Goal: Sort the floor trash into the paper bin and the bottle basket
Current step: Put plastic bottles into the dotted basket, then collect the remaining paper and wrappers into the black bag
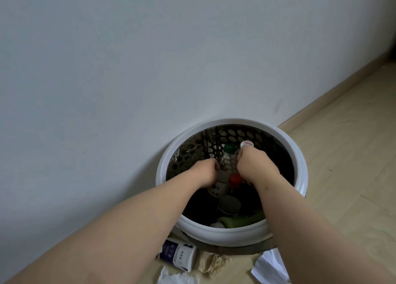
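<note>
1. Noted bottle basket point(231, 235) on the floor point(342, 155), back against the grey wall point(107, 69). White rim, dark perforated sides.
2. Found both hands down inside the basket, bare forearms crossing over the near rim.
3. Right hand point(255, 166): curled into a fist round the neck of a white-capped bottle point(246, 144), cap poking out above the knuckles.
4. Left hand point(206, 172): fingers curled under, against the side of a clear green-capped bottle point(229, 148) lying between the two hands. Cannot tell whether gripping anything; fingertips hidden.
5. Lower in the basket: red-capped bottle point(235, 179), dark-labelled bottle point(215, 190) showing from under the left hand, round container point(229, 205) seen end-on, green bottle point(242, 220) lying along the near wall.
6. On the floor just in front of the basket: white-and-purple pack point(177, 256) on its side, crumpled brown paper point(212, 262) beside it, white paper scrap point(270, 266) to the right, another white scrap point(177, 278) at the bottom edge.
</note>
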Demonstrator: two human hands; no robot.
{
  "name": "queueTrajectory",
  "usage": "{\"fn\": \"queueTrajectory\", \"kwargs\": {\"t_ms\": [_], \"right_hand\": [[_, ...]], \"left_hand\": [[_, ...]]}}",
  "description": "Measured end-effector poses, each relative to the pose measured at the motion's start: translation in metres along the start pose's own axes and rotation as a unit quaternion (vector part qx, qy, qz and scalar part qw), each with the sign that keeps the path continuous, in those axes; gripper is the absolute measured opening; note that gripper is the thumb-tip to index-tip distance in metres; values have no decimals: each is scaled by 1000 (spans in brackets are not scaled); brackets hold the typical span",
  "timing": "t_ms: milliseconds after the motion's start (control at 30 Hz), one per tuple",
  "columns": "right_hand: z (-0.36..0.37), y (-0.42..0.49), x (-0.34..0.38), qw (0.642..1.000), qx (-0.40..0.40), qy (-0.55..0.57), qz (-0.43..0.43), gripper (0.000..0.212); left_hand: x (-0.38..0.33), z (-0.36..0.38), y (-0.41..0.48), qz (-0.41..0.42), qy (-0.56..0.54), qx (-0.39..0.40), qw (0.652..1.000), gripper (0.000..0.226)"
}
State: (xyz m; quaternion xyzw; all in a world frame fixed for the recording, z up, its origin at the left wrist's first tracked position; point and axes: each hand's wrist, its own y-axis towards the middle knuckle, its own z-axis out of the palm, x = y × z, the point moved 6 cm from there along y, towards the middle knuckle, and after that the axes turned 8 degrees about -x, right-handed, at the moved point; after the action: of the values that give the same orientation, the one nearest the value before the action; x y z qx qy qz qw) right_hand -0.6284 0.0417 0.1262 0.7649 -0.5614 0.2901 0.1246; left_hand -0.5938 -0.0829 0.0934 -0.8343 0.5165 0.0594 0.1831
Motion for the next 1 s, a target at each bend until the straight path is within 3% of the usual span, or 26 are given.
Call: {"fn": "queueTrajectory", "kwargs": {"t_ms": [267, 433, 533, 633, 767, 867, 933, 1000], "right_hand": [[-15, -13, 11, 997, -70, 36, -18, 16], [-20, -31, 43, 992, -90, 75, -47, 16], [-9, -53, 84, 988, -97, 99, -74, 17], [13, -76, 132, 979, -78, 141, -121, 13], [55, -115, 196, 962, -29, 193, -189, 18], [98, -139, 217, 962, 15, 184, -199, 19], [134, -150, 216, 970, 49, 150, -187, 17], [169, -160, 201, 979, 82, 103, -156, 17]], "left_hand": [[2, -32, -17, 20, -52, -46, 997, 27], [10, -70, -49, 38, -89, -152, 984, 25], [45, -91, -81, -23, -229, -244, 942, 15], [95, -104, -115, -99, -352, -321, 874, 24], [166, -98, -159, -162, -437, -304, 831, 25], [217, -71, -188, -216, -443, -282, 823, 26], [245, -45, -205, -239, -429, -257, 832, 24], [265, -13, -224, -255, -369, -212, 868, 16]]}}
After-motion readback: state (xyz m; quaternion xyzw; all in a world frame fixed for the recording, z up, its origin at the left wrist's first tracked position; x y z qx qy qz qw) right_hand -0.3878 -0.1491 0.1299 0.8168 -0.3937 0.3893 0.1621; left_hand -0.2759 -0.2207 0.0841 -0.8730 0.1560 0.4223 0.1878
